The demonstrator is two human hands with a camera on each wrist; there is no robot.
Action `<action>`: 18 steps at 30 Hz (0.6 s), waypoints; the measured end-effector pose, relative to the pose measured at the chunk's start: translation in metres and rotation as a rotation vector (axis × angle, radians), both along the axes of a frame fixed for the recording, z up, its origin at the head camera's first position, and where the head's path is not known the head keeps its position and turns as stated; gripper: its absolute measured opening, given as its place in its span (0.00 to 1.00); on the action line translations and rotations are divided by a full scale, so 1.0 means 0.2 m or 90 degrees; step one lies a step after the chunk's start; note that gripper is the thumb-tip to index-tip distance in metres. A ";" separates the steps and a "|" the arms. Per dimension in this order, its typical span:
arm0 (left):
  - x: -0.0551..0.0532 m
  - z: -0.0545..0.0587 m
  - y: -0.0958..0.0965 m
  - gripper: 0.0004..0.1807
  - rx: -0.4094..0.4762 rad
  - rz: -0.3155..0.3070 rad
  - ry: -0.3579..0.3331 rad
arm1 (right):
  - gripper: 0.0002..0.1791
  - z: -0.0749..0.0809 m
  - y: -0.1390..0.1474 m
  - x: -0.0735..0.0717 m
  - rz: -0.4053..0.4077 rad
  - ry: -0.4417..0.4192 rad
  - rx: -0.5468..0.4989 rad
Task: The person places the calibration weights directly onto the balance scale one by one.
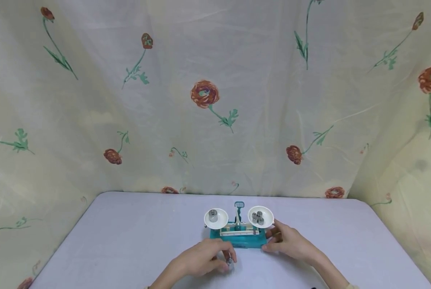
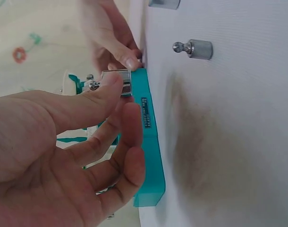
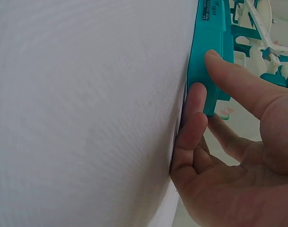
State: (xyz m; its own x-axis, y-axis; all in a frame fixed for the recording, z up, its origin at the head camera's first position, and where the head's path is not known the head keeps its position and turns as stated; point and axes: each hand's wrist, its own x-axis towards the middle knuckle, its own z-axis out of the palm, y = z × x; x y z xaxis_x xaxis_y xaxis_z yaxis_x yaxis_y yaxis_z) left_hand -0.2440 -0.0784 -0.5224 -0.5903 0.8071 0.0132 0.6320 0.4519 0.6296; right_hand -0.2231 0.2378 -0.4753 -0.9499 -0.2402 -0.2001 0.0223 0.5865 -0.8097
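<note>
A teal balance scale (image 1: 248, 240) with two white pans stands on the table. My left hand (image 1: 209, 257), in front of its base, pinches a shiny metal weight (image 2: 126, 88) between thumb and fingertips; the weight's small knob sticks out beside the thumb. At the scale's right end, my right hand (image 1: 291, 243) grips the teal base, thumb on one face and fingers curled at the end and underside, as the right wrist view shows. One larger weight (image 1: 213, 216) sits in the left pan (image 1: 222, 220). Several smaller weights (image 1: 260, 220) are grouped in the right pan (image 1: 267, 212).
In the left wrist view, a knobbed metal weight (image 2: 200, 49) stands on the table, and part of another weight (image 2: 165, 4) shows at the top edge. The white-covered table (image 1: 128, 233) ends at a flowered curtain (image 1: 237, 160) behind the scale.
</note>
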 end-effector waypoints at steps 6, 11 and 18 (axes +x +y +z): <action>0.11 0.24 0.01 0.10 -0.024 0.030 -0.030 | 0.48 0.00 0.01 0.00 0.021 0.013 -0.007; 0.13 0.28 0.02 0.10 -0.009 0.035 -0.028 | 0.46 0.00 0.01 0.00 0.024 0.015 -0.007; 0.18 0.36 0.03 0.10 0.006 0.079 -0.050 | 0.46 0.00 0.01 0.00 0.014 0.010 0.000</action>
State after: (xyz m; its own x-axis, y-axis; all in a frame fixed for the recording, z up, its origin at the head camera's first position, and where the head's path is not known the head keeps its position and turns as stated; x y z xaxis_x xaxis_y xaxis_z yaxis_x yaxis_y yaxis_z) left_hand -0.2076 -0.0717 -0.4514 -0.6856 0.7274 -0.0296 0.5200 0.5178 0.6793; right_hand -0.2228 0.2389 -0.4759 -0.9476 -0.2604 -0.1851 -0.0030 0.5866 -0.8099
